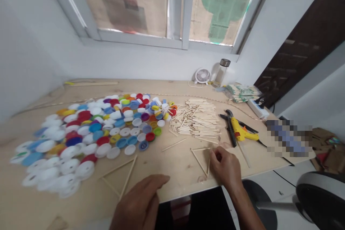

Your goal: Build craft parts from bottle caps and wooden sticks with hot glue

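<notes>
My right hand (225, 167) rests on the wooden tabletop (178, 165) with its fingers curled onto a small triangle of thin wooden sticks (201, 158). My left hand (141, 203) hovers at the table's near edge, fingers together and bent down, holding nothing I can see. A larger stick triangle (121, 176) lies just left of it. A pile of short wooden sticks (198, 118) sits beyond my right hand.
A wide spread of coloured and white bottle caps (94, 133) covers the left half. A yellow glue gun (241, 131) and black pliers (230, 125) lie at right, with a power strip (257, 108), small fan (202, 76), bottle (222, 71) and stick packets (241, 92) behind.
</notes>
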### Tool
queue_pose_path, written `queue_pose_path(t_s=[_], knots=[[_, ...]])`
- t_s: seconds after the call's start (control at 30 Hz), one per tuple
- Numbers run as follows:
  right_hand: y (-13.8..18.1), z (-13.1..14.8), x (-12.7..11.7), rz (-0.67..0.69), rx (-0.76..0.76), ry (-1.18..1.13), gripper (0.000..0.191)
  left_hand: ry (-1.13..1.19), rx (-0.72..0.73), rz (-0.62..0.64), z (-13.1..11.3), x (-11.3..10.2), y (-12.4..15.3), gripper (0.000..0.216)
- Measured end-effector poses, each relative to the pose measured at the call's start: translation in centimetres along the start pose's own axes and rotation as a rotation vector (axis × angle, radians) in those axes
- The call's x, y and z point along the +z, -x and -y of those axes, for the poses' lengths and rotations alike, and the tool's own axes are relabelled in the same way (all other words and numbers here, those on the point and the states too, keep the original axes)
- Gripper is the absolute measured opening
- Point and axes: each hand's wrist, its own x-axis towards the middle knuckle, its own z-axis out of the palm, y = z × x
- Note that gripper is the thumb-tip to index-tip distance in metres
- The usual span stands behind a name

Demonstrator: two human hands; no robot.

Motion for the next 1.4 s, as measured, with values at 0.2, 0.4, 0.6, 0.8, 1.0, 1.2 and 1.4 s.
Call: queue_pose_path(t_s=[0.2, 0.4, 0.6, 0.8, 1.0, 1.2, 1.4], knots=[[-0.1, -1.9, 0.2, 0.019, -0.111, -0.1, 0.022, -0.134, -0.02, 0.022, -0.1, 2.5, -3.0, 0.028], [-1.0, -3.8, -1.0, 0.105, -0.577, -0.107, 0.026, -0.213, 0.01, 0.097, 0.6, 3.9, -4.3, 0.026], [-1.6, -3.4, -1.3, 0.158, -0.702, 0.059, 0.031, -0.32, -0.019, 0.127, 0.8, 4.4, -5.0, 0.025], [-1.6, -2.5, -1.1, 0.195, -0.743, 0.105, 0.024, -0.431, -0.073, 0.209, 0.7, 4.3, -7.4, 0.021], [-1.1, -1.9, -1.2, 0.235, -0.736, 0.102, 0.02, -0.482, -0.077, 0.267, 1.0, 4.8, -8.4, 0.019], [-3.1, -3.2, -1.4, 0.082, -0.637, 0.023, 0.02, -0.487, -0.075, 0.29, 1.1, 4.9, -8.5, 0.02], [-4.4, -2.2, -0.5, 0.066, -0.637, 0.029, 0.021, -0.438, -0.058, 0.265, 1.5, 5.0, -8.5, 0.02]])
